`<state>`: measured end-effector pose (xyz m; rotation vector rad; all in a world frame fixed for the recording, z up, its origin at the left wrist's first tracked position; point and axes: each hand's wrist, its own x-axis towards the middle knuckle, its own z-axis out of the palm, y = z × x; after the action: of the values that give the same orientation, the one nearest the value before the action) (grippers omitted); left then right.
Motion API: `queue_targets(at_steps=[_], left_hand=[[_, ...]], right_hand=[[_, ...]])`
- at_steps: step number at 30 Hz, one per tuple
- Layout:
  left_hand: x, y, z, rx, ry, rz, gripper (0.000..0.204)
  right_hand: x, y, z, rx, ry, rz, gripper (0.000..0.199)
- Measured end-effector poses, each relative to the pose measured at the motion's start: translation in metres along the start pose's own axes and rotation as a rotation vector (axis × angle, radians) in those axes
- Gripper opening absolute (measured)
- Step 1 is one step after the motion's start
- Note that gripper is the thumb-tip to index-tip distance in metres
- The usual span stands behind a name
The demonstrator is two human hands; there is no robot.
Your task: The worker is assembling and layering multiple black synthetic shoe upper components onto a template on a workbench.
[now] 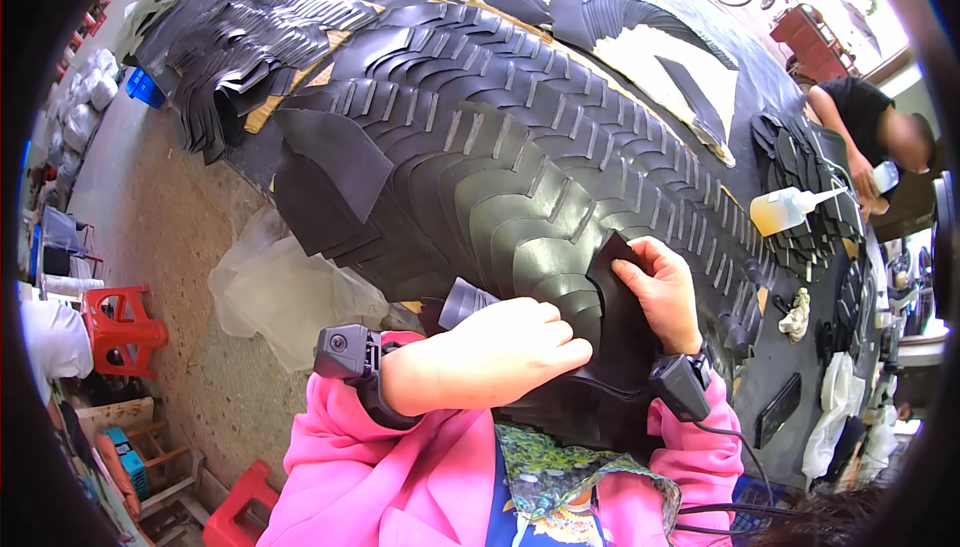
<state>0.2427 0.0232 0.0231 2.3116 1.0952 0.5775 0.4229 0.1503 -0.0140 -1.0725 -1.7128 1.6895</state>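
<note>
My right hand [664, 289] pinches the upper edge of a black leather-like piece [626, 319] between thumb and fingers, standing it up in front of me. Close by on its left, my left hand [522, 345] is closed with the knuckles up; what its fingers hold, if anything, is hidden. Just beyond both hands, long rows of overlapping black cut pieces [480, 182] fan across the dark table. A shiny stack of curved pieces [540, 262] reaches right up to the held one. Part of a grey roll-like thing [462, 299] shows behind my left hand.
A bottle of yellowish liquid [780, 212] with a thin nozzle lies at the right, near a co-worker [870, 122] holding something pale. More black stacks [250, 47] cover the far left. Clear plastic sheeting [280, 282] and a red stool [124, 329] are on the floor at left.
</note>
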Motion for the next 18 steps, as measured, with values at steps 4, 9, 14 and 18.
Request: queue_targets(at_steps=[4,9,14,18], left_hand=[[0.005,-0.007,0.002,0.035,0.000,-0.025,0.018],[0.009,-0.013,-0.001,-0.029,-0.061,-0.042,0.019],[0.016,-0.013,-0.009,-0.039,-0.108,-0.099,0.022],[0.022,-0.019,-0.003,-0.041,-0.069,-0.125,0.022]], right_hand=[[0.000,0.000,0.000,-0.032,0.010,0.000,0.009],[0.001,0.003,0.001,-0.088,0.041,-0.017,0.010],[0.001,0.008,-0.001,-0.085,0.052,-0.043,0.011],[0.000,0.008,-0.001,-0.112,0.056,-0.045,0.012]])
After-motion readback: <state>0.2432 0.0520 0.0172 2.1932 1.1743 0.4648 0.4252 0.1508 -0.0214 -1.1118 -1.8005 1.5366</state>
